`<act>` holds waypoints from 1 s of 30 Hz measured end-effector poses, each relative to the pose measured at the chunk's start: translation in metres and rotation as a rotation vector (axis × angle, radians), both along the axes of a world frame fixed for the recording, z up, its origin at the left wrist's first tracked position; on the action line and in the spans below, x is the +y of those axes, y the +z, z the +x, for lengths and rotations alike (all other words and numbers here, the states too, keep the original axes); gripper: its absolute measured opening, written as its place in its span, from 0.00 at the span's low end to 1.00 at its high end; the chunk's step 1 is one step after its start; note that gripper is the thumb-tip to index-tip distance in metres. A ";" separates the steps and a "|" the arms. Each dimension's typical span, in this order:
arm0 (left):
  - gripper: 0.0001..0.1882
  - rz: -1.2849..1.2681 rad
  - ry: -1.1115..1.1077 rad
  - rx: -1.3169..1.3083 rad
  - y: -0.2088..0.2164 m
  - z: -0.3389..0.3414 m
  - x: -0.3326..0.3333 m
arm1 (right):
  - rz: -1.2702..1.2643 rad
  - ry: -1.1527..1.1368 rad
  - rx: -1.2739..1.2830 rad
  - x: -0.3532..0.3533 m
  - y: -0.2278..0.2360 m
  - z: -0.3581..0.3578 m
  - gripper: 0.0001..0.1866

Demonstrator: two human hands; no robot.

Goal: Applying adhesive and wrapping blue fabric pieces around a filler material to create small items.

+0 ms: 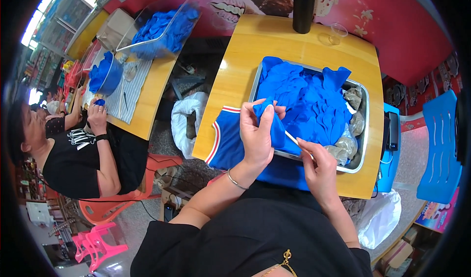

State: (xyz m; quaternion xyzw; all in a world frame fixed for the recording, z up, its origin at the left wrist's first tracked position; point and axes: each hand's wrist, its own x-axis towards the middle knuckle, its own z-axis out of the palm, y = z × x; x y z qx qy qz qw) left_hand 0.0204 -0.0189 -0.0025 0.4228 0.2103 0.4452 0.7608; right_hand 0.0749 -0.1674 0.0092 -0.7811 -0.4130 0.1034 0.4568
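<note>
My left hand (257, 137) is closed on a small blue cloth piece (276, 132), pinching its upper part between thumb and fingers. In my right hand (320, 171) is a thin pale stick (292, 138), its far end against or inside that cloth piece; I cannot tell which. Just beyond both hands stands a metal tray (364, 154) heaped with blue cloth pieces (309, 97). Several clear bags of greyish-brown material (347, 144) lie along the tray's right side. Under my left hand a blue garment with red and white trim (228, 137) lies at the table's near edge.
A black bottle (304, 9) and a clear cup (337, 34) stand at the far side of the wooden table (262, 36). To the left, a co-worker (73, 159) sits at another table with a clear bin (125, 47) and blue basin (115, 80). A white sack (184, 124) stands between the tables.
</note>
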 end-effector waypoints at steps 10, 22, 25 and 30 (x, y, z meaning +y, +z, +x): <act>0.05 -0.172 -0.254 -0.079 0.003 -0.011 0.006 | 0.082 0.139 0.484 -0.002 -0.003 0.013 0.15; 0.18 -0.138 -0.149 -0.174 0.002 -0.007 0.009 | 0.127 -0.054 0.030 0.007 -0.002 -0.004 0.16; 0.16 -0.156 -0.134 -0.141 0.007 -0.006 0.008 | 0.117 -0.052 -0.009 0.010 -0.001 -0.004 0.15; 0.15 -0.169 -0.155 -0.102 0.001 -0.010 0.011 | 0.065 -0.010 0.031 0.010 0.002 -0.001 0.13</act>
